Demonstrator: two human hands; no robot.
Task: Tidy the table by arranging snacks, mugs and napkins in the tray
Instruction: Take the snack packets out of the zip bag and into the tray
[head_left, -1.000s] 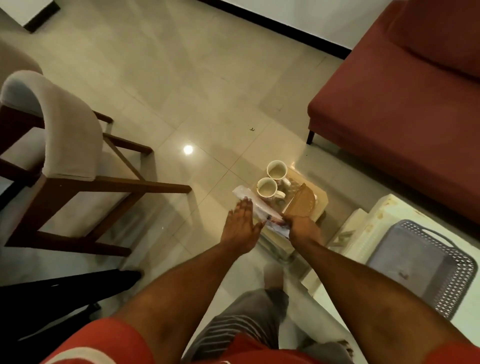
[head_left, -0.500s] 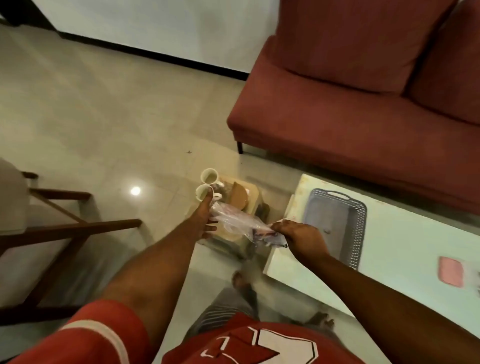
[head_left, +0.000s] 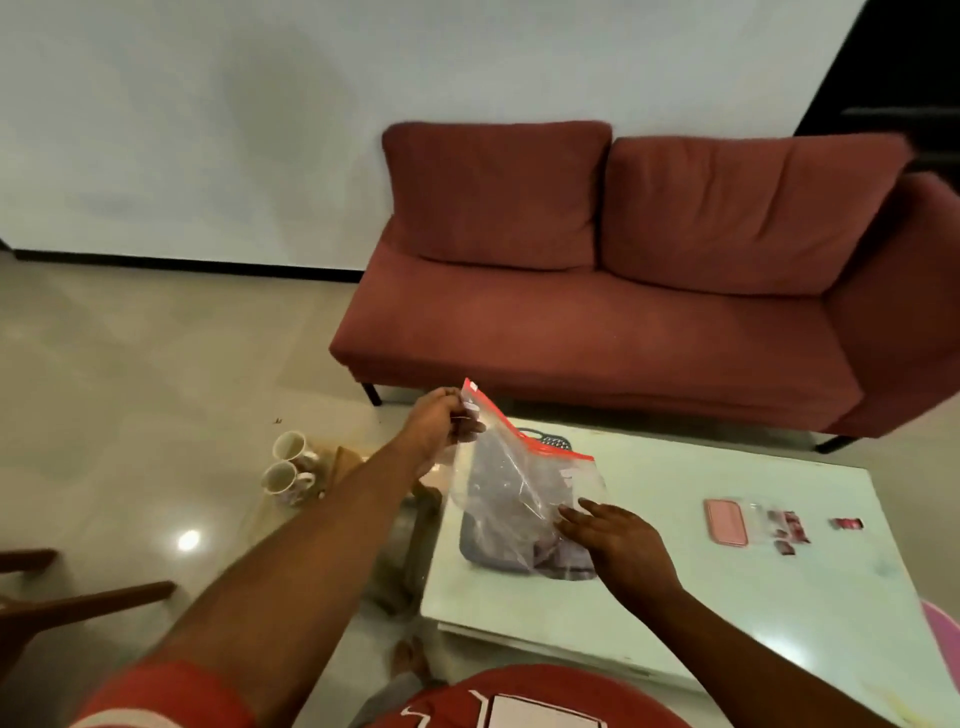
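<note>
Reaching out from the red short sleeves at the bottom of the view, both bare arms stretch toward a pale, glossy low table (head_left: 779, 597). The right hand (head_left: 618, 540) hovers over the table with its fingers spread and loosely curled, their tips touching the lower side of a clear plastic zip bag with a red seal strip (head_left: 519, 478); whether it actually grips the film is hard to tell through the blur. The left hand (head_left: 441, 423) is pinched closed on the bag's upper corner, holding it up so that it hangs slanting down to the right. Directly behind and under the bag, a grey perforated plastic tray (head_left: 550, 442) lies on the table near its left edge, seen mostly through the film, with something dark at the bottom of the bag. Further right on the tabletop are a flat pink rectangular packet (head_left: 725, 521) and, just beside it, a few small red wrapped snacks (head_left: 787, 525), with another (head_left: 847, 523) a little apart. Left of the table, on a low stand down by the tiled floor, two white mugs (head_left: 288, 462) stand side by side. Beyond the table, a dark red fabric sofa (head_left: 597, 312) sits against a white wall.
</note>
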